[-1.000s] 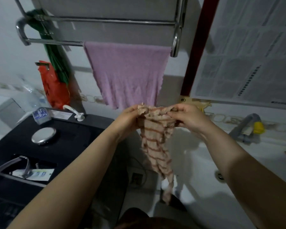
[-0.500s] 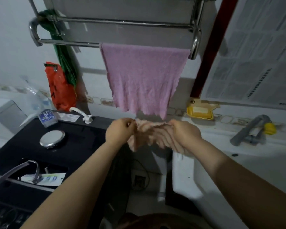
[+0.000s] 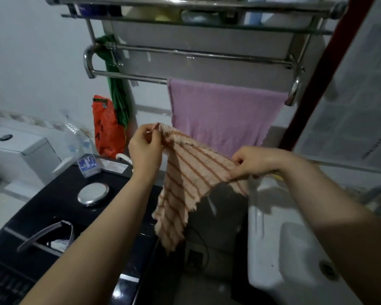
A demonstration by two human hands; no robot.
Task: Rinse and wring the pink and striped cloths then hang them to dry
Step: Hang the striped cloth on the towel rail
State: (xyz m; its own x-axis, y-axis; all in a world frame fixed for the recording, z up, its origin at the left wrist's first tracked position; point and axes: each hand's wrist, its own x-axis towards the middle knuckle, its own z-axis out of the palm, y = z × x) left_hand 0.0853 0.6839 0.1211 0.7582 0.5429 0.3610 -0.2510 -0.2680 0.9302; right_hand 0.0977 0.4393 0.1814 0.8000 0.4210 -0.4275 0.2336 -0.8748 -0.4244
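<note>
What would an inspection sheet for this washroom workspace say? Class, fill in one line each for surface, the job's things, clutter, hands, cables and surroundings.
Surface: black appliance top on the left, white sink on the right.
Job's things: pink cloth draped over the rail; striped cloth spread out in the air, not yet hung.
Clutter: round metal lid, small blue box, orange bag.
Hands: left hand and right hand each pinch a top corner of the striped cloth.
Cables: dark cable below, between appliance and sink.
Surroundings: tap at the right edge, white cistern on the left.
</note>
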